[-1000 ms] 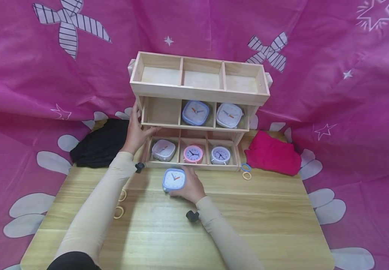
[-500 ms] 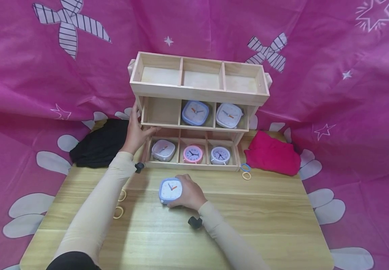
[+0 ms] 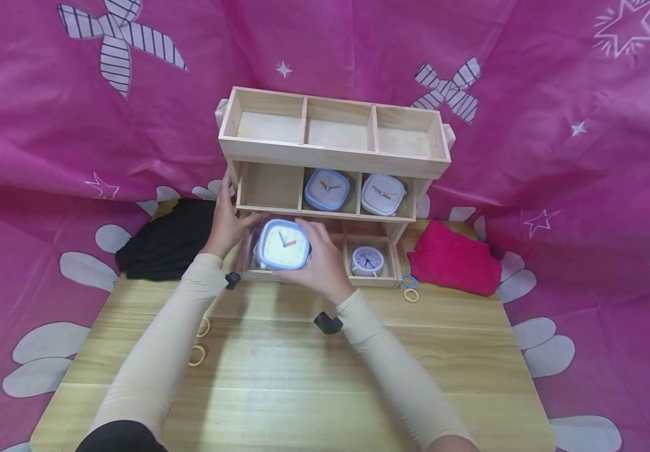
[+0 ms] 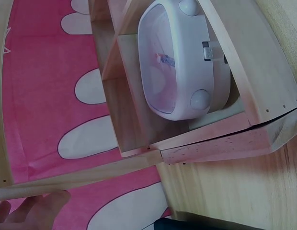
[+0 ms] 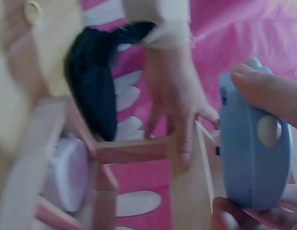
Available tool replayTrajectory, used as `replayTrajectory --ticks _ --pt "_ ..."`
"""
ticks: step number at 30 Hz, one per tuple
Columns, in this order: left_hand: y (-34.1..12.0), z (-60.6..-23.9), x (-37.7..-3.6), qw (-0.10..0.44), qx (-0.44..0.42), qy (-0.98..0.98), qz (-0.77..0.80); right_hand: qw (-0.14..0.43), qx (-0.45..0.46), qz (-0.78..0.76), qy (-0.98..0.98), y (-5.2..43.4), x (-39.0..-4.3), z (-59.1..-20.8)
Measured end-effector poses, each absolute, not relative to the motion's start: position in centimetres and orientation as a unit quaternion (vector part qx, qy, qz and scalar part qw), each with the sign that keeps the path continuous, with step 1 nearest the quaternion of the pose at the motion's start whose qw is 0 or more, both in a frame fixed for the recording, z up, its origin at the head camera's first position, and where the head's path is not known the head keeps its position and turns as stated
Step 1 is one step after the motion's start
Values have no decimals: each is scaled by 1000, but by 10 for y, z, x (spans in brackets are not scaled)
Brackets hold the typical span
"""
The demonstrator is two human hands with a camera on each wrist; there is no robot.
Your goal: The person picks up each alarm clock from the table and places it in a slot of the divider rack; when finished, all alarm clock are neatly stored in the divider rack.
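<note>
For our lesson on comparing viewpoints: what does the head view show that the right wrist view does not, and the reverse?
Only the head view shows the clock face of the blue clock in the right hand, the whole wooden shelf, its three bare top compartments, the red cloth and the rubber bands on the table.

Only the right wrist view shows the blue clock's back, with a pale round knob.

Both show the left hand resting on the shelf's left side, and the black cloth beyond it.

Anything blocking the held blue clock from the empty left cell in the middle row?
Nothing visible. The right hand holds the blue clock just below the empty left cell, whose opening is clear. The left hand rests on the shelf's left side, outside that opening.
</note>
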State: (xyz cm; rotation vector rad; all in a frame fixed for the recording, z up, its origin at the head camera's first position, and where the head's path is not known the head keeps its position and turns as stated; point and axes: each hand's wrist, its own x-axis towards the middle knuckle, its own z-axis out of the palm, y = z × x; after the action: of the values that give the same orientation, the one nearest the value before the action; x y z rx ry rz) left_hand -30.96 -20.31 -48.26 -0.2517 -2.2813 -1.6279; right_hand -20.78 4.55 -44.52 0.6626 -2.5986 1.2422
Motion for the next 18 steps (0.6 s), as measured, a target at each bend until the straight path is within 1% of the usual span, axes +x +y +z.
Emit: replayTrajectory --ticks 2,7,13,18 --pt "-203 -484 -310 165 -86 -803 -566 118 220 421 -872 42 -218 -432" --pt "-203 -484 -310 168 -74 -809 -558 138 215 433 -865 31 -243 -411" --pt "-204 -483 -310 177 -79 -811 -552 141 197 411 -879 13 -269 -400" --pt "-204 -484 -311 179 -82 -807 -557 127 163 386 -899 2 -286 -396"
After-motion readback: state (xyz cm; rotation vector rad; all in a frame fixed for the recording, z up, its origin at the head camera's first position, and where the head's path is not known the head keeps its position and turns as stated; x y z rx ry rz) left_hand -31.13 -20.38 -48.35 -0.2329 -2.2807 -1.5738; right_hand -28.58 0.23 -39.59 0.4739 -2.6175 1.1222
